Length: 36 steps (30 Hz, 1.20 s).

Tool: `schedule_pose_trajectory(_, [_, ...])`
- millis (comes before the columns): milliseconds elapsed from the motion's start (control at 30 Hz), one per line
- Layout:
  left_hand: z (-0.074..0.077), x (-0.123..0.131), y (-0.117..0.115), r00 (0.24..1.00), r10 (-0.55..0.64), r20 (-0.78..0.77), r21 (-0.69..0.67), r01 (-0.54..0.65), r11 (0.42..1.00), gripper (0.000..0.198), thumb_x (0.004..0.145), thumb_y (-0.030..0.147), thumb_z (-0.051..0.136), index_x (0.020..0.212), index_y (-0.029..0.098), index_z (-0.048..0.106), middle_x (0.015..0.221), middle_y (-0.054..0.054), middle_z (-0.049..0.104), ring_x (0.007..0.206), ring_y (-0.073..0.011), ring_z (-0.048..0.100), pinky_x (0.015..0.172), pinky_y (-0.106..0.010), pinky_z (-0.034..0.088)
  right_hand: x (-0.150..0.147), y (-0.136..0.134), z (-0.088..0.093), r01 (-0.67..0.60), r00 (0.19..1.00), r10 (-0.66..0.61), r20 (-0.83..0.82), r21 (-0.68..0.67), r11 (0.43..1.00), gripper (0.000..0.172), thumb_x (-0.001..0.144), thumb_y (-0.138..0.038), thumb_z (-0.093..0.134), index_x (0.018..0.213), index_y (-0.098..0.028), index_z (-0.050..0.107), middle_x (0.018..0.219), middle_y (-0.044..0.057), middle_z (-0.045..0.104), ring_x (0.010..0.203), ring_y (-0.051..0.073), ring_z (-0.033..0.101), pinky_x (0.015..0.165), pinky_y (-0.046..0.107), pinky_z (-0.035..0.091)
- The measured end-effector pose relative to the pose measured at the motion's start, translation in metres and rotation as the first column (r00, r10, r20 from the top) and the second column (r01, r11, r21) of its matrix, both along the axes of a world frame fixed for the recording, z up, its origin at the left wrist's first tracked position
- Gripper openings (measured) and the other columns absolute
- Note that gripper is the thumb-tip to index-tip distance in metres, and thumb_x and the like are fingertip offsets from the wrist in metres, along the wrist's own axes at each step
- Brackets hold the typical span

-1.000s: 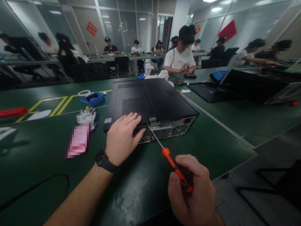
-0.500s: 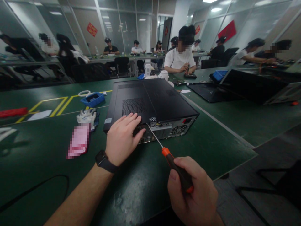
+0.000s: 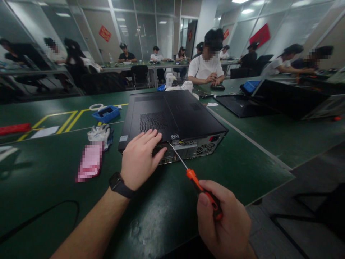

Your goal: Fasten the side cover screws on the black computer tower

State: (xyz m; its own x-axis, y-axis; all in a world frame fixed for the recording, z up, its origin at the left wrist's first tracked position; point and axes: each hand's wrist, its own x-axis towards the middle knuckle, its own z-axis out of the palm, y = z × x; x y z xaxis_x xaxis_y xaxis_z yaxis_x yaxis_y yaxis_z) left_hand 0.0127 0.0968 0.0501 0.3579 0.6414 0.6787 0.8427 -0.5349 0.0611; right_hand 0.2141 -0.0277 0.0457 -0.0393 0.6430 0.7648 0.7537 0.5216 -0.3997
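Note:
A black desktop computer case [image 3: 176, 111] lies flat on the green table, its rear panel with fan grille facing me. My left hand [image 3: 141, 154] rests on the near left edge of the case, palm down, fingers stretched over the top cover and thumb apart by the rear panel. In my right hand [image 3: 225, 219] is a screwdriver [image 3: 194, 178] with an orange and black handle, fingers wrapped round it. Its thin shaft slants up to the left, and the tip meets the upper edge of the rear panel near my left thumb. Any screw there is too small to see.
Left of the case are a blue tray [image 3: 106, 114], white gloves [image 3: 99, 135], a blurred pink packet [image 3: 90, 162] and a roll of tape [image 3: 96, 107]. Another opened black case [image 3: 291, 97] stands at right. Across the table a person [image 3: 206, 64] handles a small dark part.
The screwdriver handle has turned in my right hand, showing more orange, and that hand has shifted slightly right. My left hand and the case stay put.

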Motion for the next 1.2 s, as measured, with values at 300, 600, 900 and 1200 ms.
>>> schedule_pose_trajectory(300, [-0.0012, -0.0005, 0.0003, 1.000, 0.001, -0.003, -0.018, -0.001, 1.000, 0.038, 0.094, 0.034, 0.064, 0.126, 0.014, 0.068, 0.135, -0.013, 0.069, 0.128, -0.0271, 0.065, 0.114, -0.045, 0.049, -0.0020, 0.0009, -0.0012, -0.031, 0.999, 0.031, 0.010, 0.006, 0.999, 0.017, 0.092, -0.020, 0.055, 0.109, -0.021, 0.055, 0.078, 0.000, 0.067, 0.062, 0.014, 0.066, 0.056, 0.027, 0.053])
schedule_pose_trajectory(600, [0.0000, -0.0005, 0.0001, 1.000, -0.007, -0.014, 0.009, 0.007, 1.000, 0.037, 0.092, 0.033, 0.066, 0.123, 0.013, 0.069, 0.133, -0.014, 0.070, 0.124, -0.0283, 0.067, 0.111, -0.046, 0.051, -0.0033, 0.0004, 0.0017, -0.026, 1.000, 0.026, -0.016, -0.018, 1.000, 0.015, 0.091, -0.023, 0.053, 0.106, -0.021, 0.052, 0.083, 0.001, 0.067, 0.066, 0.014, 0.066, 0.058, 0.025, 0.053])
schedule_pose_trajectory(900, [-0.0003, -0.0002, -0.0003, 1.000, -0.011, 0.000, 0.015, 0.011, 1.000, 0.037, 0.093, 0.033, 0.066, 0.124, 0.013, 0.069, 0.133, -0.014, 0.071, 0.125, -0.0276, 0.067, 0.112, -0.045, 0.051, 0.0002, -0.0005, -0.0026, 0.004, 1.000, -0.004, 0.022, -0.004, 1.000, 0.019, 0.096, -0.025, 0.050, 0.113, -0.017, 0.055, 0.083, 0.001, 0.068, 0.064, 0.011, 0.065, 0.058, 0.023, 0.051])
schedule_pose_trajectory(1200, [-0.0008, 0.0003, 0.0008, 1.000, -0.007, -0.005, 0.008, 0.007, 1.000, 0.038, 0.092, 0.033, 0.066, 0.125, 0.014, 0.069, 0.133, -0.013, 0.071, 0.125, -0.0281, 0.066, 0.112, -0.046, 0.050, -0.0023, 0.0002, 0.0020, -0.010, 0.999, 0.011, 0.031, -0.024, 1.000, 0.008, 0.097, -0.018, 0.049, 0.102, -0.021, 0.053, 0.071, -0.004, 0.060, 0.056, 0.009, 0.059, 0.054, 0.023, 0.046])
